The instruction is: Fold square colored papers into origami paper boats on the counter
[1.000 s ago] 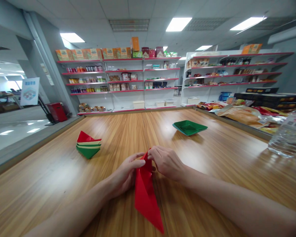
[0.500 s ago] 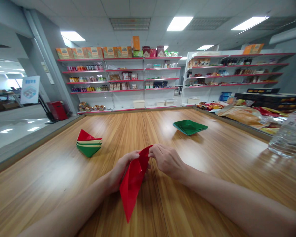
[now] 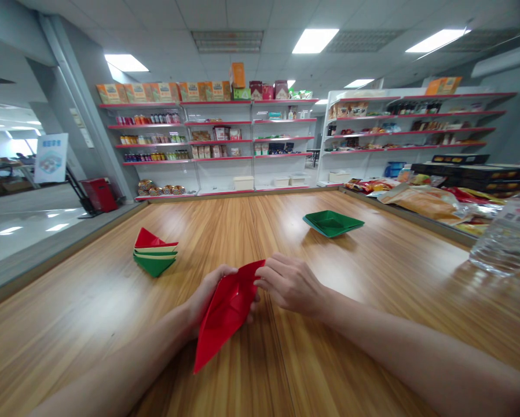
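Note:
A red folded paper boat (image 3: 227, 310) is held over the near middle of the table, its hollow facing up toward me and one pointed end aimed down-left. My left hand (image 3: 210, 295) is closed round its left side and underside, the thumb on the upper edge and fingertips showing beneath. At the far tip, my right hand (image 3: 290, 282) pinches the paper between thumb and fingers. To the left stands a nested stack of red, cream and green paper boats (image 3: 156, 253). Farther off on the right lies a green paper boat (image 3: 333, 223) with a bluish one under it.
The wooden table (image 3: 90, 330) has a raised rim at its far side. On the right are a clear plastic bottle (image 3: 505, 240), snack packets (image 3: 425, 202) and dark boxes (image 3: 472, 172). Stocked shelves (image 3: 219, 139) stand beyond the table.
The red paper boat has turned in my hands, its near tip swinging left and up, and its hollow shows wider. My right hand has shifted slightly along its far end.

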### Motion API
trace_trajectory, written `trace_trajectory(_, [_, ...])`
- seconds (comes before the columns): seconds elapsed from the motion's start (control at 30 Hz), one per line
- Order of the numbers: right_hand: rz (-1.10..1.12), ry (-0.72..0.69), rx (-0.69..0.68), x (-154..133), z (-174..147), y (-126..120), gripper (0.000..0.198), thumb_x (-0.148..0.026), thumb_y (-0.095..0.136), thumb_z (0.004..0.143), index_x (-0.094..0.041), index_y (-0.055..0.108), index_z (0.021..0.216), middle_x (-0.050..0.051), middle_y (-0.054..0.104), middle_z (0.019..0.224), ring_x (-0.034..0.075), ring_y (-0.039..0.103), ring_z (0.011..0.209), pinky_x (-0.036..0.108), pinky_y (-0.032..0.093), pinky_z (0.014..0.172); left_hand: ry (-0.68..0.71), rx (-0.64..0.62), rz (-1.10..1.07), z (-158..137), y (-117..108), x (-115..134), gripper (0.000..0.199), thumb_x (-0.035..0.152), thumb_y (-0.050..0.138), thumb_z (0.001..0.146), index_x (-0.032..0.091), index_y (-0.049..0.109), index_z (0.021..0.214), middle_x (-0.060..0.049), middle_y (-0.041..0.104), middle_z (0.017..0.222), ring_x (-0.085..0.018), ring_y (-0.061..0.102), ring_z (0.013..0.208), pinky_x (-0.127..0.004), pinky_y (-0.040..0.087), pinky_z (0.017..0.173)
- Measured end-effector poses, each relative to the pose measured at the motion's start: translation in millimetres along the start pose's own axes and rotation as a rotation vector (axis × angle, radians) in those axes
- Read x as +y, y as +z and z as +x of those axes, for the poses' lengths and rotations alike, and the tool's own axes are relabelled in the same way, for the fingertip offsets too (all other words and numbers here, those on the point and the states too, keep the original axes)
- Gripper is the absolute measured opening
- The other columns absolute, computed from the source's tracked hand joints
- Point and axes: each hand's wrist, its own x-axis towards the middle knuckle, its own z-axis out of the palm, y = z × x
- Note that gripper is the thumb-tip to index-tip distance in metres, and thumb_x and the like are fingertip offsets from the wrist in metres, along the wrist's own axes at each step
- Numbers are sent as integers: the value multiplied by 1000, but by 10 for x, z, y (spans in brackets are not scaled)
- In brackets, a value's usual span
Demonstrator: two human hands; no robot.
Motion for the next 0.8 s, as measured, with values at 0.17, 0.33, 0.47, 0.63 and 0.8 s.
trace_trajectory(0.17, [16, -38, -11, 3, 3, -29, 20, -28, 48, 94, -16, 62, 85, 5, 57, 77, 16, 48, 72, 29, 36, 61, -52, -83, 30, -10, -30, 42, 47, 42, 45, 79, 3, 62, 100, -17, 65, 84, -26, 63, 74, -36, 51, 66])
trace_trajectory(0.33, [-46, -65, -40, 13, -2, -15, 26, -27, 45, 95, -17, 59, 76, 4, 54, 76, 16, 45, 69, 29, 33, 57, -105, -53, 136, -69, 10, 76, 48, 45, 44, 82, 4, 62, 98, -17, 66, 80, -24, 63, 68, -31, 49, 59])
trace_trajectory(0.47, [-81, -70, -47, 30, -12, 2, 28, -15, 38, 95, -16, 55, 74, 4, 53, 76, 15, 44, 68, 29, 33, 58, -36, -53, 247, -126, 101, 84, 39, 38, 51, 82, 10, 58, 108, -12, 66, 80, -25, 65, 68, -32, 50, 59])
trace_trajectory(0.63, [-37, -36, 48, 32, -26, 22, 30, -16, 36, 97, -16, 54, 73, 4, 52, 74, 15, 46, 69, 27, 36, 57, -3, -75, 295, -148, 174, 89, 34, 34, 51, 82, 14, 55, 110, -10, 64, 83, -23, 64, 67, -30, 49, 55])
trace_trajectory(0.8, [41, 52, 135, -8, -36, 32, 31, -19, 35, 98, -16, 54, 73, 4, 52, 72, 13, 49, 67, 24, 39, 55, -3, -114, 292, -143, 144, 84, 43, 35, 51, 81, 15, 51, 120, -10, 64, 82, -23, 63, 67, -29, 47, 54])
